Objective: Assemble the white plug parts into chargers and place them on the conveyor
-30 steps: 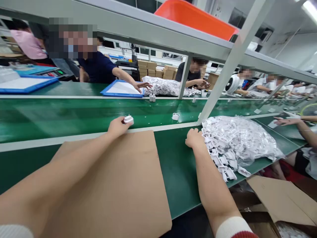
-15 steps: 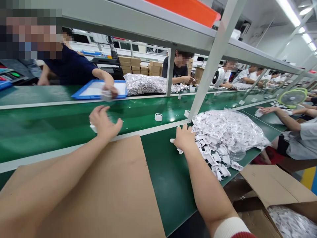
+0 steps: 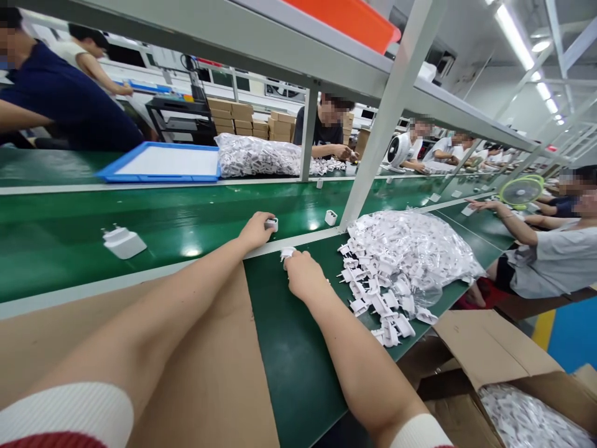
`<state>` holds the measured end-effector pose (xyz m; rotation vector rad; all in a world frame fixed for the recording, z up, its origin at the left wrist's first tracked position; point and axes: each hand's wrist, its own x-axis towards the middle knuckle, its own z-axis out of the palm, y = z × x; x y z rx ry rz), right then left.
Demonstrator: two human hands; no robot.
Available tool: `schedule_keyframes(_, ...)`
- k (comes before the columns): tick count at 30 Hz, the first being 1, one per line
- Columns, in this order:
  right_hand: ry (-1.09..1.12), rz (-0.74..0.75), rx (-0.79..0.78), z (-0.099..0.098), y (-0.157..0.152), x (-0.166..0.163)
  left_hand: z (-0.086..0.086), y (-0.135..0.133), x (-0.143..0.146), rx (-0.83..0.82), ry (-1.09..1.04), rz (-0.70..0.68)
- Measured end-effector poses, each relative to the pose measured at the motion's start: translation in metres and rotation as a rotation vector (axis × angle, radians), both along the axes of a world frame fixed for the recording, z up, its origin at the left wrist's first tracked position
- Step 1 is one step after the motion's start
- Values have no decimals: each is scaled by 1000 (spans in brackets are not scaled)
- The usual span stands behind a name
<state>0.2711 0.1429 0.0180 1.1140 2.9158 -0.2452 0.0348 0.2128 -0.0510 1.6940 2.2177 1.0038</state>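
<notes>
My left hand (image 3: 256,231) is closed round a white charger housing (image 3: 274,224) over the green conveyor belt (image 3: 219,218). Just to its right, my right hand (image 3: 303,274) pinches a white plug cover with pins (image 3: 286,252) above the green bench. A loose heap of such white plug covers (image 3: 373,292) spills from a clear plastic bag (image 3: 415,249) right of my right hand. On the belt, a finished-looking white plug charger (image 3: 124,241) lies at the left, and another white housing (image 3: 331,217) stands near the slanted post.
A cardboard sheet or box flap (image 3: 200,361) lies under my left forearm. The slanted metal post (image 3: 373,149) rises beyond my hands. Across the belt are a blue-rimmed tray (image 3: 163,163) and a bag of white parts (image 3: 259,155). An open carton (image 3: 499,348) stands low at right; co-workers sit along the line.
My left hand has moved right and closed on a housing. My right hand has come left from the heap with a plug cover. The co-worker's hand has left the blue tray.
</notes>
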Motion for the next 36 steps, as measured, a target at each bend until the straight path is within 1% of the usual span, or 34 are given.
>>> schedule_keyframes(3, 125, 13, -15, 0, 0, 2, 4, -8, -1, 9, -2, 78)
schedule_keyframes(5, 209, 4, -31, 0, 2, 3, 9, -23, -2, 30, -6, 98)
schedule_keyframes(7, 342, -21, -100, -2, 7, 3, 14, -48, -4, 78, -21, 93)
schedule_keyframes(9, 467, -32, -205, -6, 13, 0, 21, -81, -4, 122, -46, 83)
schedule_keyframes(11, 593, -52, -383, -12, 20, -4, 27, -120, -1, 125, -77, 82)
schedule_keyframes(12, 651, -72, -502, -15, 22, -7, 30, -140, 2, 108, -93, 82)
schedule_keyframes(14, 790, -143, -804, -19, 23, -12, 33, -180, 12, 54, -127, 74)
schedule_keyframes(16, 891, -203, -1082, -18, 21, -16, 32, -213, 26, 8, -164, 47)
schedule_keyframes(19, 989, -251, -1382, -11, 13, -18, 22, -245, 43, 8, -224, 6)
schedule_keyframes(21, 1019, -276, -1495, -9, 7, -20, 11, -253, 49, 47, -288, 0)
schedule_keyframes(23, 1022, -292, -1521, -12, 1, -23, 2, -256, 51, 86, -359, 5)
schedule_keyframes(25, 988, -297, -1479, -17, -6, -28, -2, -256, 50, 100, -414, 3)
schedule_keyframes(28, 890, -268, -1417, -26, -15, -35, -2, -257, 47, 97, -454, -46)
schedule_keyframes(30, 877, -216, -1387, -30, -21, -39, 1, -258, 46, 117, -456, -82)
schedule_keyframes(31, 894, -185, -1349, -31, -24, -41, 2, -259, 45, 127, -447, -101)
schedule_keyframes(32, 922, -154, -1283, -32, -28, -43, 3, -259, 44, 135, -436, -117)
schedule_keyframes(36, 1018, -37, -909, -34, -46, -49, 3, -260, 42, 138, -435, -144)
